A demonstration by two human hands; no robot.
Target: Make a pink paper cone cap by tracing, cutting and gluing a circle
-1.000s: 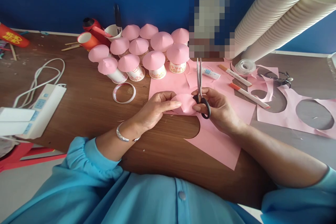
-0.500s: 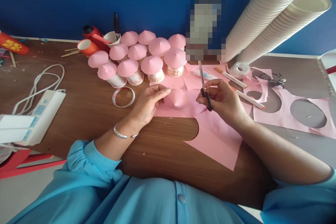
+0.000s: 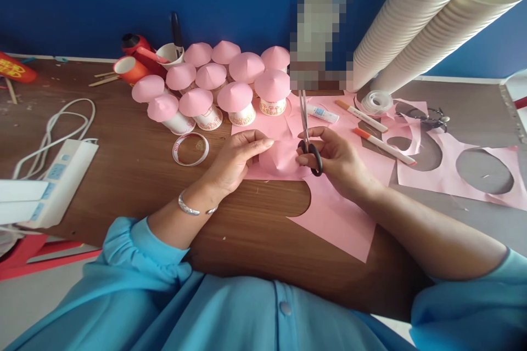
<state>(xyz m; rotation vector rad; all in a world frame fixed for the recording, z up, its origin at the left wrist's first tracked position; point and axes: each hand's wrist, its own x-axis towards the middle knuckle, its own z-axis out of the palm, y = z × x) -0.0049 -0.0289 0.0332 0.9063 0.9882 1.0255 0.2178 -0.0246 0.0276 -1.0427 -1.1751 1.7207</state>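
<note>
My left hand (image 3: 236, 162) pinches the left edge of a pink paper cone (image 3: 280, 158) between thumb and fingers. The cone blends into the pink sheets under it. My right hand (image 3: 335, 159) is closed on the black handles of a pair of scissors (image 3: 305, 120), whose blades point away from me and look slightly parted. The scissors stand at the cone's right edge; whether they touch it I cannot tell. A cut pink paper sheet (image 3: 346, 225) lies below my right hand. Beyond my hands stand several decorated paper cups (image 3: 242, 115) topped with pink cones (image 3: 234, 96).
Pink offcuts (image 3: 448, 173) with round holes, two markers (image 3: 385, 146), a glue tube (image 3: 323, 113) and a tape roll (image 3: 376, 102) lie to the right. Tall cup stacks (image 3: 444, 27) lean at the blue wall. A paper ring (image 3: 175, 151) and power strip (image 3: 68, 175) lie left.
My right hand has moved left with the scissors, bringing them to the cone's right edge. The blades now look slightly more parted. My left hand keeps its pinch on the cone.
</note>
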